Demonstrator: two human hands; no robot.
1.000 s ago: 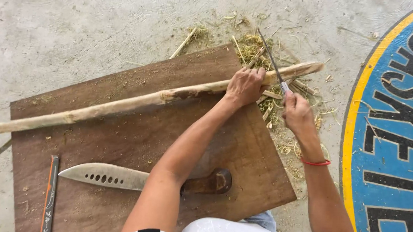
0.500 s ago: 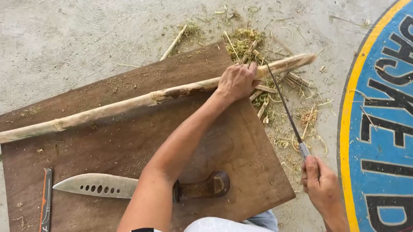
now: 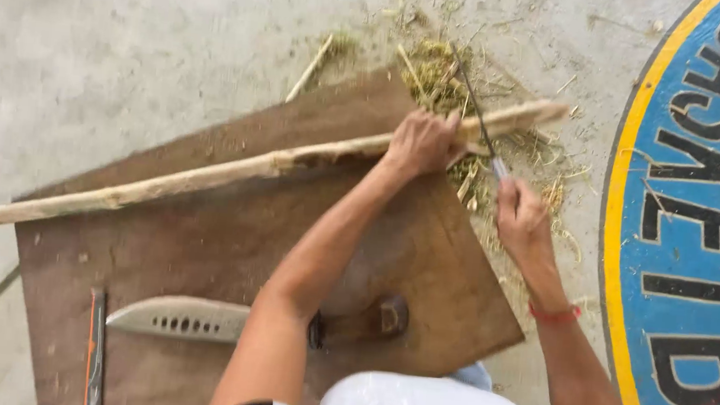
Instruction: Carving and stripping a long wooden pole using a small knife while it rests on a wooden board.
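A long pale stick (image 3: 206,176) lies slantwise across a brown wooden board (image 3: 226,243). My left hand (image 3: 422,143) grips the stick near its right end and holds it down on the board. My right hand (image 3: 523,221) is shut on the handle of a thin knife (image 3: 476,117), whose dark blade crosses the stick just right of my left hand. Pale shavings (image 3: 442,62) lie around that end of the stick.
A broad machete (image 3: 181,317) with holes in its blade and a wooden handle lies on the board near me. A narrow orange-handled tool (image 3: 93,353) lies at the board's left. A blue floor marking with a yellow edge (image 3: 697,215) is at the right. Concrete floor surrounds the board.
My right hand drew the knife back toward me along the stick, then returned it up to the stick beside my left hand. The left hand stayed on the stick.
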